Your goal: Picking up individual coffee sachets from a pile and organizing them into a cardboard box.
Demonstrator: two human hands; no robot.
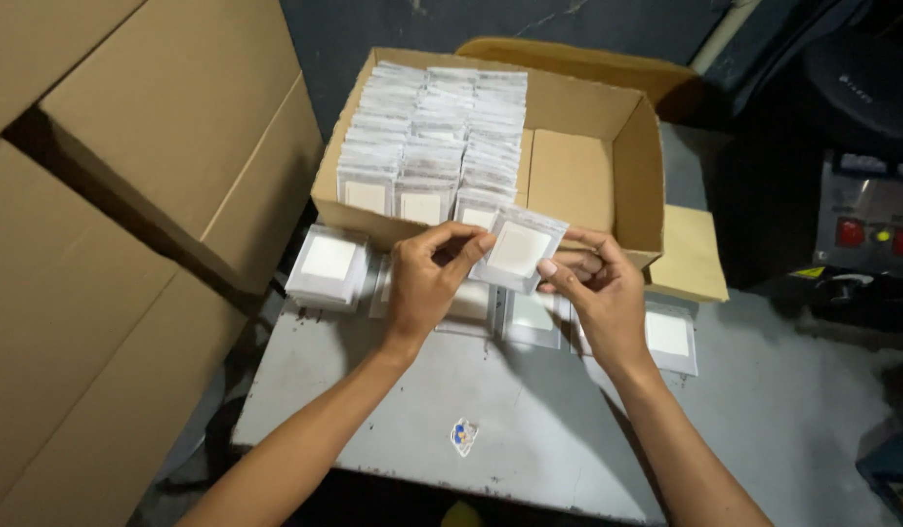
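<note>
Two hands meet above the grey bench (pixel 491 429), both pinched on one small clear packet (pixel 518 250) with a white square pad inside. The left hand (pixel 424 283) grips its left edge with fingertips and thumb; the right hand (pixel 598 293) grips the lower right corner, so neither is nearer. The packet is square, tilted slightly, face up toward the camera, just in front of the open cardboard box (pixel 588 176). Loose packets (pixel 669 335) and a small stack (pixel 328 262) lie on the bench under the hands. Beyond, three rows of packets (pixel 432 137) stand on edge in the box, its right part bare.
</note>
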